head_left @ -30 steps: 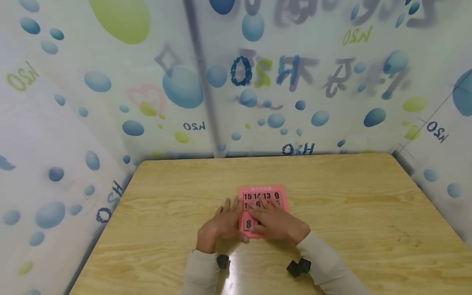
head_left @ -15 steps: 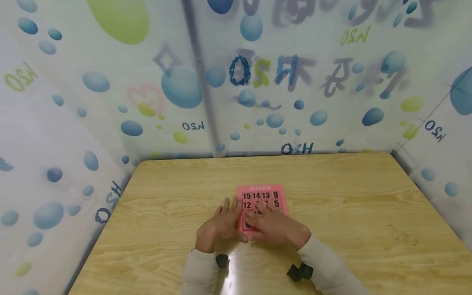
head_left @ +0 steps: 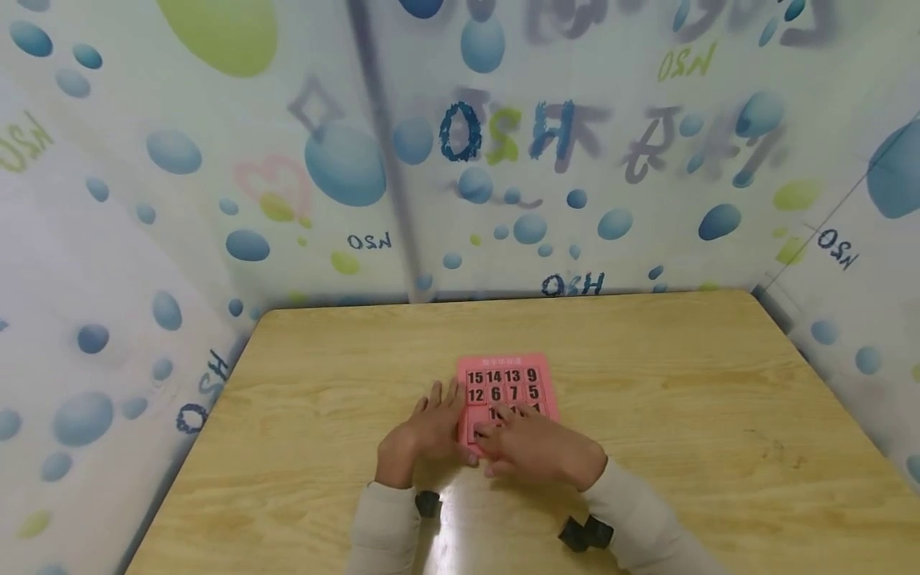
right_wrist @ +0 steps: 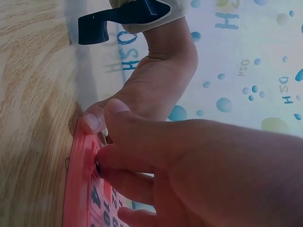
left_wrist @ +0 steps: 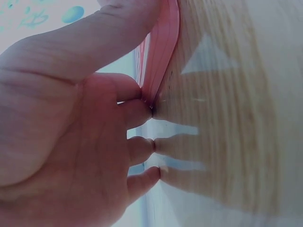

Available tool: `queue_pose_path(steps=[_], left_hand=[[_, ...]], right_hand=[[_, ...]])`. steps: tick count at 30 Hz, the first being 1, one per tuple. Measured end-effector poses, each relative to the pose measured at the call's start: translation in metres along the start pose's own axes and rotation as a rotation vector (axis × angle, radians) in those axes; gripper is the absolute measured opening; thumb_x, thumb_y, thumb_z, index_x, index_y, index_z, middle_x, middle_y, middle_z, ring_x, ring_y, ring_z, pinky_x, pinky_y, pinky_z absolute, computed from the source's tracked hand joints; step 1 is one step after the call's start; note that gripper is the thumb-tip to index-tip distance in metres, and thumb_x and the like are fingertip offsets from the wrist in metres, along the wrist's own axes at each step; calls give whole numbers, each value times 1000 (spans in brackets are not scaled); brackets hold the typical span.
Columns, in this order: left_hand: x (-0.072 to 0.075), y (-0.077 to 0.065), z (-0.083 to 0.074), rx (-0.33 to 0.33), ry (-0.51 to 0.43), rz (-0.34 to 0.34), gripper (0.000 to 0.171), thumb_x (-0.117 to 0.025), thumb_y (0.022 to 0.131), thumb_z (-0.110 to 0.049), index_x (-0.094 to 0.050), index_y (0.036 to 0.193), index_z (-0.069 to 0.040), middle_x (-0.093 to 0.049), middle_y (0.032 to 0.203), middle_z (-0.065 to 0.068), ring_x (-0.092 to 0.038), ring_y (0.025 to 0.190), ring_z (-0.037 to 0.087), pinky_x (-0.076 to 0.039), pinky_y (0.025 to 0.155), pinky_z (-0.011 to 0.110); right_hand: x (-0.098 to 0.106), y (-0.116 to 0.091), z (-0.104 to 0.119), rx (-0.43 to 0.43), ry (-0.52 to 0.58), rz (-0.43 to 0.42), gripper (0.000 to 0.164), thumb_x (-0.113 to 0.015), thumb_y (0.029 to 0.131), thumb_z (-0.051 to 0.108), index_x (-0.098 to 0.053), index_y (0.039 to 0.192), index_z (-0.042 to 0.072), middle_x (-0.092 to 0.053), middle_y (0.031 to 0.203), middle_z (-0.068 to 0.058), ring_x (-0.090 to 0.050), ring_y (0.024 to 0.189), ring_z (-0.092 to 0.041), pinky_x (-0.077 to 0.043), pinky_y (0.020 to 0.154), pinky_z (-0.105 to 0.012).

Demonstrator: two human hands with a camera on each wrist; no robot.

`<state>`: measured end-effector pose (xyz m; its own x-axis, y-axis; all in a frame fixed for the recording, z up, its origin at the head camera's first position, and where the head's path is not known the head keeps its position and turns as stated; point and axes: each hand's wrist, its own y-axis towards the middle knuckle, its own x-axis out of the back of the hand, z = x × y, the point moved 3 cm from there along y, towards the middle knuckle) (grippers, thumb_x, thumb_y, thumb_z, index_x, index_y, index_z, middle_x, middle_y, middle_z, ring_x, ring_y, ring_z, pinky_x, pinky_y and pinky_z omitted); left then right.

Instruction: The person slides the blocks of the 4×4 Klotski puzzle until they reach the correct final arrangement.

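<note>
A pink sliding number puzzle [head_left: 513, 393] lies flat on the table, its upper two rows of black-numbered tiles uncovered. At its left edge my left hand [head_left: 424, 435] rests with fingers nearly straight; in the left wrist view the thumb [left_wrist: 94, 42] lies along the pink frame [left_wrist: 163, 52] and fingertips touch the table. My right hand [head_left: 542, 449] reaches over the lower rows, fingertips touching tiles near the lower left. In the right wrist view these fingers [right_wrist: 125, 177] bend slightly onto the board. The tiles beneath them are hidden.
The wooden table [head_left: 345, 351] extends around the puzzle. Behind it and at both sides hang light walls [head_left: 460, 239] printed with blue and green drops. Dark devices [head_left: 585, 533] are strapped at both wrists, below the sleeves.
My right hand has slid down the puzzle toward its near edge, uncovering the second row and part of the third. My left hand stays at the left edge. The head view shifts slightly.
</note>
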<state>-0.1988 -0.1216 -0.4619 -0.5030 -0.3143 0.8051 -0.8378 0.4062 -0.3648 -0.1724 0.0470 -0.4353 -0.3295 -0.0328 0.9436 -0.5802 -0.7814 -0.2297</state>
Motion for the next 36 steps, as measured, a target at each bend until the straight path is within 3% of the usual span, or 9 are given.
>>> queue_pose_path(steps=[6, 15, 20, 26, 36], left_hand=[[-3, -2, 1, -4, 0, -1, 115, -82, 77, -42, -11, 158, 1, -5, 165, 20, 1, 151, 43, -10, 122, 57], [-5, -9, 5, -3, 2, -11, 114, -82, 78, -41, -12, 157, 4, -6, 164, 23, 1, 150, 46, -9, 122, 57], [-4, -7, 3, -26, -1, -26, 113, -81, 79, -41, -12, 157, 3, -6, 165, 23, 1, 151, 45, -9, 122, 57], [-4, -4, 2, -16, -2, -9, 114, -82, 78, -41, -12, 157, 3, -6, 165, 22, 1, 151, 45, -10, 122, 58], [-2, -1, 3, -32, 13, -17, 115, -82, 78, -42, -13, 157, 3, -7, 164, 23, 1, 150, 46, -11, 122, 58]], right_hand=[[-3, -1, 2, -6, -41, -5, 46, -51, 102, 41, -57, 142, 20, -51, 150, 0, -35, 145, -34, -29, 117, -56], [-9, 6, 6, -29, 3, -46, 44, -50, 103, 35, -55, 143, 17, -55, 146, -3, -39, 143, -33, -30, 117, -55], [-7, 6, 2, -76, 2, -75, 44, -50, 103, 35, -56, 143, 16, -55, 145, -3, -40, 143, -32, -30, 117, -54], [-10, 7, 0, -37, -27, -88, 42, -50, 104, 33, -58, 141, 15, -54, 146, -3, -39, 142, -35, -32, 116, -56], [-11, 10, -7, -66, 10, -116, 45, -51, 103, 33, -55, 143, 13, -51, 149, -6, -33, 144, -41, -29, 115, -60]])
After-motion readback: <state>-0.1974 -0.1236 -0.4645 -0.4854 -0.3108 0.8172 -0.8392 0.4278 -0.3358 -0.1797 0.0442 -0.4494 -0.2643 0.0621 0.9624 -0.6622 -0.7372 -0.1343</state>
